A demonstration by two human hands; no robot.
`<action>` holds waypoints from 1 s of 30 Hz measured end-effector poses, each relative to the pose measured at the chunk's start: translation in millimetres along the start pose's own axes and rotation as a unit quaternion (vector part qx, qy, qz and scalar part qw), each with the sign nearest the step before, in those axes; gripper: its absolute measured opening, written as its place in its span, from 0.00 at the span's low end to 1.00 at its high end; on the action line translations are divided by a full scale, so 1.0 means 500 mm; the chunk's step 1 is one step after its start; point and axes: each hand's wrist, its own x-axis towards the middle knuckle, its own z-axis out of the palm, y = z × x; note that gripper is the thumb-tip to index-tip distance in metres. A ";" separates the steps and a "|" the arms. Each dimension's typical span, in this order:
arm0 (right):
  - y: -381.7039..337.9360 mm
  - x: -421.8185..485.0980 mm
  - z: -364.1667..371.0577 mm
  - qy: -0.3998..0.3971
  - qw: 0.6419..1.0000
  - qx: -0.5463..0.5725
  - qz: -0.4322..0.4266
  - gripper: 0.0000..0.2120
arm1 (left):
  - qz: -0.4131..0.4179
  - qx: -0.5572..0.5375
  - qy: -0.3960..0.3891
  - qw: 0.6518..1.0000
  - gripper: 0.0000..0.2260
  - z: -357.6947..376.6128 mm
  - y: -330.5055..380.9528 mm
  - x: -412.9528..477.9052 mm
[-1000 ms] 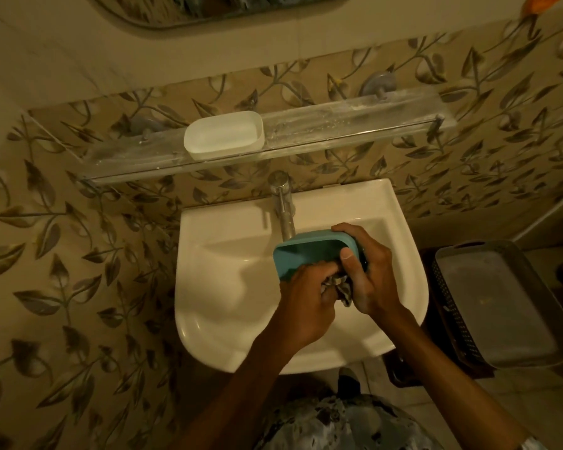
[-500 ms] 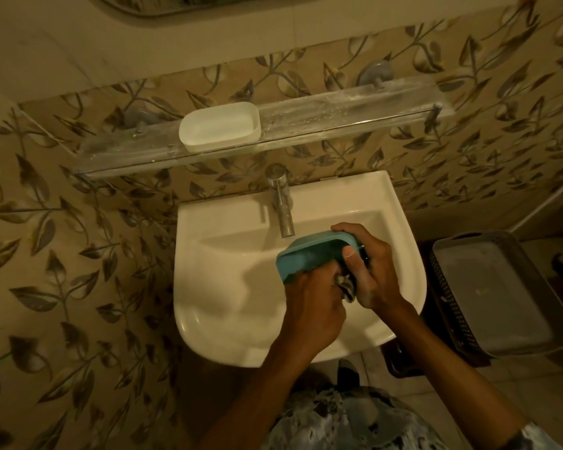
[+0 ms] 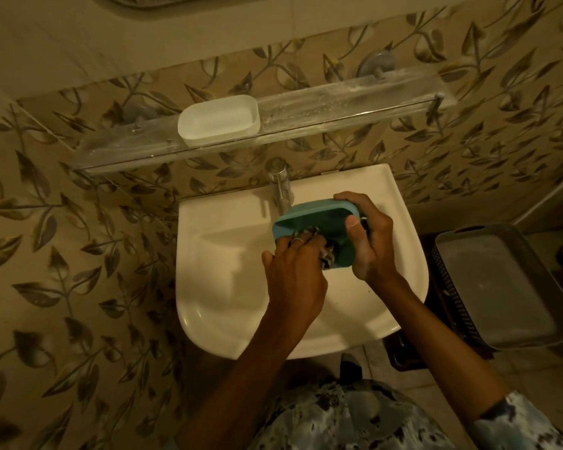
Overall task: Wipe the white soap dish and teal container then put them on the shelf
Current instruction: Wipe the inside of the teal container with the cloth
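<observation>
The teal container [image 3: 315, 219] is held tilted above the white sink [image 3: 228, 254]. My right hand [image 3: 369, 241] grips its right end, thumb on the top face. My left hand [image 3: 294, 274] presses a patterned cloth [image 3: 327, 254] against the container's near side; most of the cloth is hidden under my fingers. The white soap dish [image 3: 220, 123] stands upright on the clear glass shelf [image 3: 354, 102], left of the shelf's middle.
A chrome tap [image 3: 281, 186] rises just behind the container. A grey tray [image 3: 488, 280] lies on a dark basket to the right of the sink. Leaf-patterned tiles cover the wall. The shelf's right half is bare.
The container has turned so more of its top face shows. My left hand with the cloth has slid slightly along its near side. The view has shifted a little downward.
</observation>
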 end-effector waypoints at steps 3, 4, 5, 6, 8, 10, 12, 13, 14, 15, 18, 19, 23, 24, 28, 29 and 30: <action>0.001 0.015 0.012 0.001 1.000 -0.007 0.002 0.22 | -0.004 -0.106 0.031 0.994 0.11 -0.014 0.038 0.011; -0.001 0.019 0.017 0.008 1.000 -0.007 0.006 0.21 | 0.002 -0.139 0.048 0.989 0.09 -0.018 0.048 0.015; -0.003 0.023 0.020 0.019 1.000 -0.009 0.010 0.21 | 0.007 -0.163 0.058 0.985 0.09 -0.022 0.055 0.016; -0.005 0.028 0.021 0.028 0.999 -0.012 0.009 0.22 | 0.018 -0.170 0.061 0.983 0.09 -0.025 0.057 0.018; -0.012 0.034 0.018 0.035 0.999 -0.009 0.002 0.23 | 0.051 -0.101 0.064 0.992 0.13 -0.028 0.042 0.023; -0.018 0.037 0.008 0.032 0.999 0.005 -0.009 0.25 | 0.076 0.014 0.055 0.995 0.18 -0.028 0.007 0.032; -0.024 0.038 0.003 0.026 0.999 0.006 -0.021 0.25 | 0.058 0.070 0.037 0.995 0.22 -0.035 -0.024 0.043; -0.026 0.038 0.004 0.023 0.999 0.003 -0.028 0.24 | 0.043 0.078 0.034 0.995 0.22 -0.037 -0.032 0.046; -0.027 0.039 0.007 0.023 0.999 0.001 -0.032 0.24 | 0.031 0.082 0.033 0.996 0.21 -0.037 -0.032 0.047; -0.028 0.039 0.011 0.025 0.999 0.001 -0.031 0.24 | 0.019 0.075 0.034 0.996 0.21 -0.036 -0.025 0.044; -0.022 0.041 0.025 0.019 1.000 0.001 -0.022 0.24 | -0.014 -0.058 0.045 0.997 0.15 -0.029 0.022 0.030; -0.017 0.040 0.026 0.017 1.000 -0.005 -0.019 0.24 | -0.009 -0.123 0.053 0.991 0.11 -0.028 0.036 0.025; -0.001 0.032 0.010 0.035 0.999 -0.024 0.014 0.26 | 0.042 -0.268 0.019 0.962 0.10 -0.038 0.040 0.026; 0.000 0.030 0.006 0.040 0.998 -0.032 0.025 0.26 | 0.057 -0.256 -0.020 0.965 0.12 -0.040 0.029 0.026; -0.013 0.026 0.004 0.069 0.994 -0.005 0.081 0.24 | 0.100 -0.035 -0.086 0.991 0.31 -0.039 -0.015 0.025; -0.019 0.023 0.007 0.068 0.992 0.028 0.107 0.23 | 0.114 -0.003 -0.062 0.992 0.30 -0.044 -0.017 0.029; -0.027 0.018 0.010 0.062 0.986 0.068 0.139 0.21 | 0.130 0.014 -0.033 0.991 0.28 -0.050 -0.017 0.035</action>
